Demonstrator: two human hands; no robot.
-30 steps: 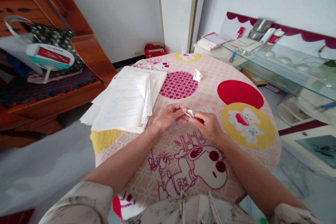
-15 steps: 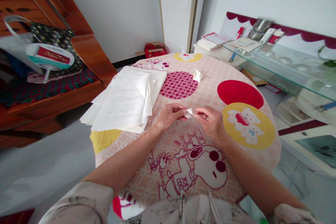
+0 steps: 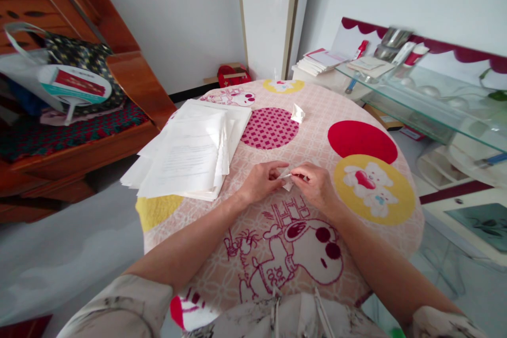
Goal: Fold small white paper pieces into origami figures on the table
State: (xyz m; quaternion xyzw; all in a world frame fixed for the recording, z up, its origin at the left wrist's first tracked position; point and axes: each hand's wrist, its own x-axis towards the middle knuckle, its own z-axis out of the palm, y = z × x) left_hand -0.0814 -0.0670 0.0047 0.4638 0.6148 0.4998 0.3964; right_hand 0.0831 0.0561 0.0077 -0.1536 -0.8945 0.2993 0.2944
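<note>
My left hand (image 3: 262, 181) and my right hand (image 3: 316, 185) meet over the middle of a round table (image 3: 222, 253) covered with a pink cartoon-print cloth. Both pinch a small folded piece of white paper (image 3: 287, 178) between their fingertips, just above the cloth. A stack of white paper sheets (image 3: 190, 150) lies to the left of my left hand. A second small folded white paper (image 3: 297, 113) rests further back on the table.
A wooden bench (image 3: 83, 132) with a bag and a round fan (image 3: 75, 86) stands at the left. A glass shelf (image 3: 428, 100) with cups, tubes and booklets runs along the right. A red box (image 3: 232, 75) sits on the floor by the wall.
The small paper has been turned and lowered slightly between my fingertips. My left thumb has stretched out toward the right hand. Arms stay where they were.
</note>
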